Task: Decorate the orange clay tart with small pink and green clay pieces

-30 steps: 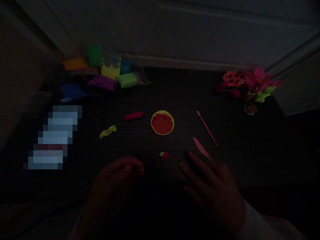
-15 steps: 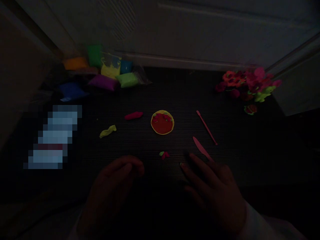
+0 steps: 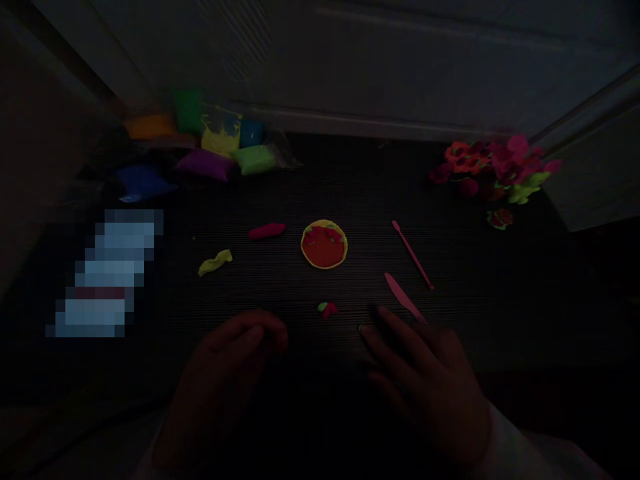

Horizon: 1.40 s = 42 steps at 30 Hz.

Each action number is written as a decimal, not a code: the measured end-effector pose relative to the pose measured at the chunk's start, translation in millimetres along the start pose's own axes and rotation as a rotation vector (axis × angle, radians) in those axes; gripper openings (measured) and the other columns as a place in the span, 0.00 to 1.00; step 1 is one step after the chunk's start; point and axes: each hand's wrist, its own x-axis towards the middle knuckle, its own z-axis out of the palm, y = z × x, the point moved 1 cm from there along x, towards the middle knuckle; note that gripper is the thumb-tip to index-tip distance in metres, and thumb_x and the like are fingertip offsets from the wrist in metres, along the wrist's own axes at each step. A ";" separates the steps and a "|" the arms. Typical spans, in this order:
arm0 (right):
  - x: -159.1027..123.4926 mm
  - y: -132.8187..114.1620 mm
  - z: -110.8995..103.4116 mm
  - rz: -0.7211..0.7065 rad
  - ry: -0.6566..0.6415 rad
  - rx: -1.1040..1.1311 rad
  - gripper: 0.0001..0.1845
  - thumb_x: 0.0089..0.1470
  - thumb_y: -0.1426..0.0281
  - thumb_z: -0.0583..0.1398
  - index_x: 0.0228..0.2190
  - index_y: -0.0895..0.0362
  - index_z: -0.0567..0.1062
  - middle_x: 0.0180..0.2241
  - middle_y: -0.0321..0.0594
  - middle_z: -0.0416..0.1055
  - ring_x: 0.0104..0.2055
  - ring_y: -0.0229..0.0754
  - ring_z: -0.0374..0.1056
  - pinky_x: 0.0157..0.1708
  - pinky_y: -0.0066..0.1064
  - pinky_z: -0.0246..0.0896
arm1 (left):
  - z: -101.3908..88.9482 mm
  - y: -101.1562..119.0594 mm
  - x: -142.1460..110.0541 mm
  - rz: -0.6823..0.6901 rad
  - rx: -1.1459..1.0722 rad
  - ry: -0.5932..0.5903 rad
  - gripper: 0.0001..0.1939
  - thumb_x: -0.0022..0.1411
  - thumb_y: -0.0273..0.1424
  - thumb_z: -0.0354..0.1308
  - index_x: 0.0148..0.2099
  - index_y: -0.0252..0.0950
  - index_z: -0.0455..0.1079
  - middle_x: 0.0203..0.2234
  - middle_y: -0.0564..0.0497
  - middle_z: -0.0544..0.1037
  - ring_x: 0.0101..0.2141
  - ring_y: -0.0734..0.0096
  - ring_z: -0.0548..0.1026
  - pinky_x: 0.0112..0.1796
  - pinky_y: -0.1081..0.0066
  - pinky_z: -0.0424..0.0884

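One small red piece [image 3: 328,310] with a green leaf [image 3: 323,307] lies on the tabletop [image 3: 350,193], just ahead of the gap between the left hand [image 3: 227,373] and right hand [image 3: 425,373], touched by neither. The leaf points left, the red end right, so its long axis runs roughly crosswise. It looks soft; a light fingertip pinch, kept off the leaf, would probably handle it best without squashing it. The right hand is spread, fingers apart, and seems to grip nothing. The left is curled, thumb beside the fingers; whether anything is inside, I cannot tell. The knife [image 3: 400,293] points away and leftward, its near end by the right hand; contact is unclear. Beyond the piece sits a yellow-rimmed disc [image 3: 324,253], a stick [image 3: 413,255] to its right, a roll [image 3: 267,231] and strip [image 3: 215,262] to its left.
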 end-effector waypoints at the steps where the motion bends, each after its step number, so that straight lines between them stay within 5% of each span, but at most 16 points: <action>1: 0.4 -0.2 0.0 0.001 0.001 0.001 0.17 0.50 0.62 0.54 0.43 0.50 0.71 0.48 0.42 0.66 0.38 0.45 0.60 0.36 0.39 0.54 | -0.4 -0.5 0.0 0.006 -0.002 0.000 0.10 0.39 0.37 0.64 0.23 0.36 0.73 0.20 0.51 0.73 0.25 0.73 0.69 0.25 0.78 0.65; 26: -1.4 -2.1 -2.2 -0.004 0.023 0.038 0.15 0.51 0.66 0.54 0.41 0.54 0.72 0.47 0.43 0.68 0.37 0.47 0.61 0.34 0.41 0.56 | -4.2 -2.7 1.1 0.058 0.042 -0.002 0.10 0.40 0.37 0.63 0.23 0.35 0.73 0.20 0.52 0.74 0.25 0.73 0.70 0.25 0.78 0.67; 33: -5.3 1.6 -0.7 -0.015 0.001 0.104 0.20 0.50 0.68 0.55 0.46 0.58 0.67 0.50 0.50 0.61 0.42 0.49 0.59 0.37 0.42 0.56 | -7.6 -4.8 2.0 0.122 0.090 -0.036 0.09 0.44 0.37 0.61 0.25 0.36 0.73 0.21 0.51 0.74 0.24 0.72 0.71 0.24 0.76 0.68; 42: 2.8 5.1 -19.3 0.097 0.082 0.427 0.21 0.52 0.75 0.50 0.50 0.56 0.61 0.51 0.44 0.57 0.50 0.44 0.55 0.43 0.36 0.55 | 27.5 -2.0 -3.3 0.485 0.586 -0.224 0.08 0.53 0.27 0.55 0.32 0.46 0.73 0.29 0.60 0.75 0.31 0.80 0.72 0.33 0.83 0.66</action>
